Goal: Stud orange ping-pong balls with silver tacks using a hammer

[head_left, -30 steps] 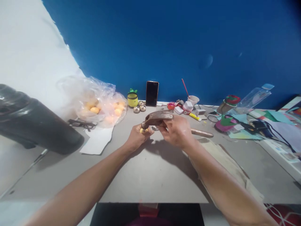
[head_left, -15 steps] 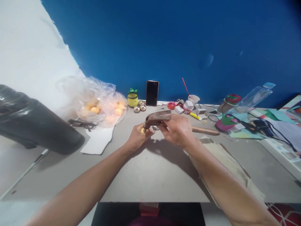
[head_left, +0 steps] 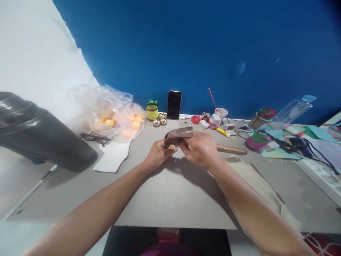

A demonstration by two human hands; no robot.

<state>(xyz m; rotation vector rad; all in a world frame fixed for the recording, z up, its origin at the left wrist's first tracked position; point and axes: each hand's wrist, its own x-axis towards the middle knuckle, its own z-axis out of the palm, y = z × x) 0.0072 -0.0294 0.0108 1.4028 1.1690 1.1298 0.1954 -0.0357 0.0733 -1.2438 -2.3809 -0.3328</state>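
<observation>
A claw hammer [head_left: 177,135] with a rusty brown head is held level over the desk. My right hand [head_left: 201,147] is closed around it near the head, and its wooden handle sticks out to the right past my knuckles. My left hand [head_left: 157,154] is closed on a small yellow thing [head_left: 162,147] under the hammer's striking face. Most of that thing is hidden by the head and my fingers, so its kind cannot be told. Hammer face and yellow thing appear to touch.
On the left stand a dark bottle [head_left: 50,137], a plastic bag [head_left: 106,103] of yellow-orange balls or fruit, glasses [head_left: 94,138] and white paper [head_left: 113,158]. A phone [head_left: 174,105] leans on the blue wall. Rightward are a cup [head_left: 221,113], a cloth [head_left: 255,185] and a clear bottle [head_left: 293,110].
The hammer's striking face has dropped slightly onto the yellow thing, covering more of it. Both hands keep their hold, and the view has shifted a little.
</observation>
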